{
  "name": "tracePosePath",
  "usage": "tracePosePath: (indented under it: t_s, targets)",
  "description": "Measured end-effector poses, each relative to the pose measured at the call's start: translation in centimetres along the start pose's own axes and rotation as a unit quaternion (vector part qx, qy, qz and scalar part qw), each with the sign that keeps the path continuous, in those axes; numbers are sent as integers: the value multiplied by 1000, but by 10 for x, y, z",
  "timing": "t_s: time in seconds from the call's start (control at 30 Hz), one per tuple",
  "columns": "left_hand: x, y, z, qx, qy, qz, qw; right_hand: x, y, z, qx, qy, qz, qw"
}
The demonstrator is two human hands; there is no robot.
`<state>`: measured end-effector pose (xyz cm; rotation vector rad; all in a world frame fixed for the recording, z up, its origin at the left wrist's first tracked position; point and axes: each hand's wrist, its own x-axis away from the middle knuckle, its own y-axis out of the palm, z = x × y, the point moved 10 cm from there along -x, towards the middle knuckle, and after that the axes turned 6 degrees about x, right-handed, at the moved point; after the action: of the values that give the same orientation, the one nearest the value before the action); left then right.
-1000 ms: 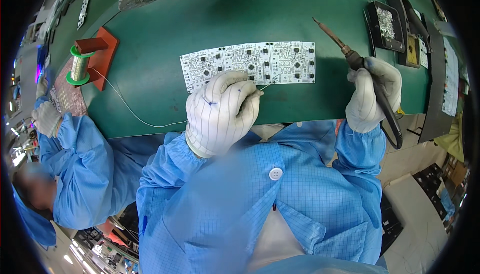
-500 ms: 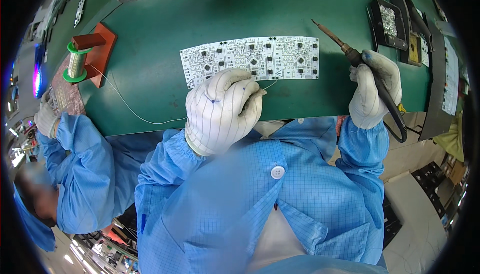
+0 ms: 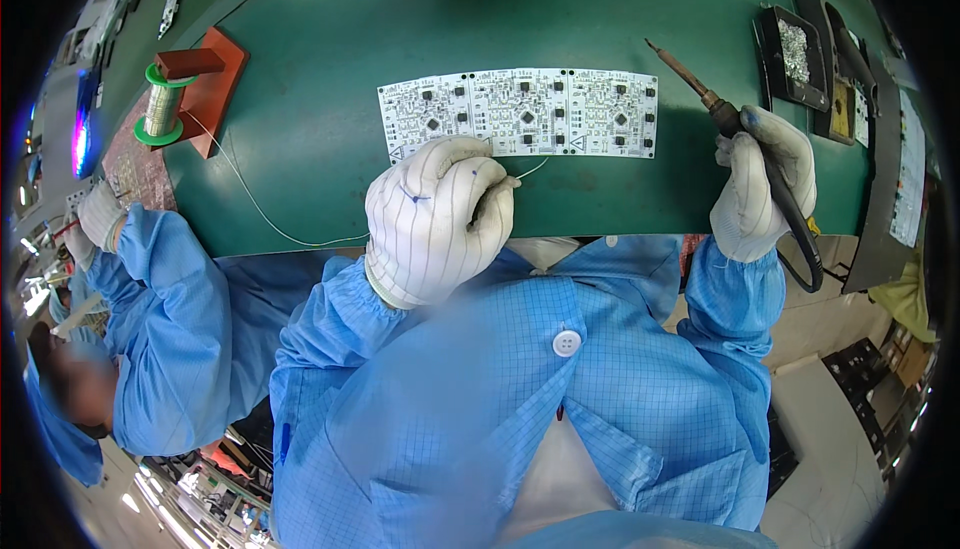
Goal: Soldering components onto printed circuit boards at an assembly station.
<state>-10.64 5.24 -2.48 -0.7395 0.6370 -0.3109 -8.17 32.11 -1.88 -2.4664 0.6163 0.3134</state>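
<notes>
My left hand (image 3: 437, 219), in a white striped glove, is closed with the fingertips pinched on a thin solder wire (image 3: 534, 167). The wire's free end pokes out past the fingers, just below a white circuit board panel (image 3: 517, 114). Three joined sections of small dark parts make up the panel, which lies flat on the green table; the left hand covers a bit of its lower edge. Over to the right, my gloved right hand (image 3: 765, 184) grips a soldering iron (image 3: 730, 119) like a pen. Its brown tip points up and left, apart from the panel.
A red-brown stand (image 3: 222, 79) at left carries a green-rimmed solder spool (image 3: 160, 109), whose wire trails to my left hand. At far right sit a black tray of silvery bits (image 3: 795, 54) and an iron holder (image 3: 822, 24). A co-worker's gloved hand (image 3: 100, 214) is at far left.
The view has shifted slightly. Relative to the panel, my left hand has drawn a little left with the wire. My right hand still holds the iron at the panel's right.
</notes>
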Motion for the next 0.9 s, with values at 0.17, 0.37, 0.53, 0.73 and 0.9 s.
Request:
tracePosePath:
  t_s: [0.17, 0.37, 0.53, 0.73, 0.9]
  targets:
    - [3, -2, -4, -10, -9, 1, 1000, 0, 0, -2, -20, -26, 38, 999]
    - [7, -12, -7, -64, -14, 17, 998, 23, 33, -41, -168, -155, -129, 965]
    - [7, -12, -11, -55, -17, 15, 998, 74, 52, -79, -38, -335, -59, 939]
    - [11, -10, -12, -55, -16, 22, 998, 77, 60, -81, -8, -342, -43, 939]
    - [14, -8, -13, -69, -12, 32, 997, 75, 63, -78, -37, -336, -70, 939]
